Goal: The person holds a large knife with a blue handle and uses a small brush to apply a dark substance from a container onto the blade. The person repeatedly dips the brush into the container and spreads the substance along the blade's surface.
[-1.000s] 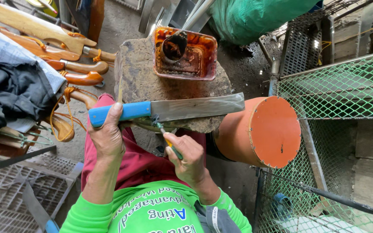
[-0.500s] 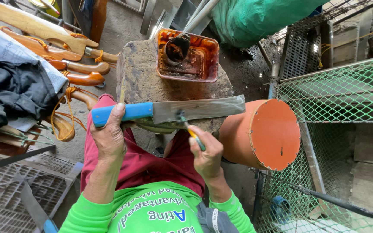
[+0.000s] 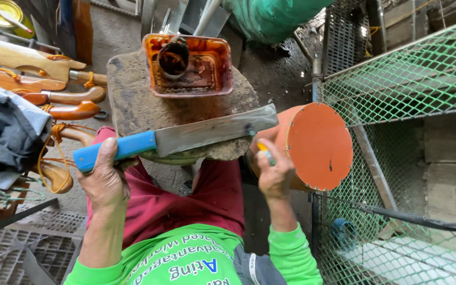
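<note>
My left hand point(image 3: 103, 178) grips the blue handle of a large knife point(image 3: 186, 138), whose wide steel blade lies flat across the near edge of a round stone block point(image 3: 133, 108). My right hand point(image 3: 273, 170) holds a small brush point(image 3: 262, 147) with a yellow and green handle, its dark tip touching the blade near its far end. An orange rectangular tub point(image 3: 188, 66) with a dark cup inside sits on the block behind the knife.
An orange cylinder point(image 3: 315, 145) lies on its side right of the block. Green wire mesh cages point(image 3: 412, 79) fill the right side. Several wooden-handled knives point(image 3: 43, 84) and dark cloth point(image 3: 3, 137) lie at the left. My legs in red trousers point(image 3: 186, 206) are under the block.
My right hand slid the brush along the blade from near the handle out toward its far end. The left hand kept hold of the knife, nearly still.
</note>
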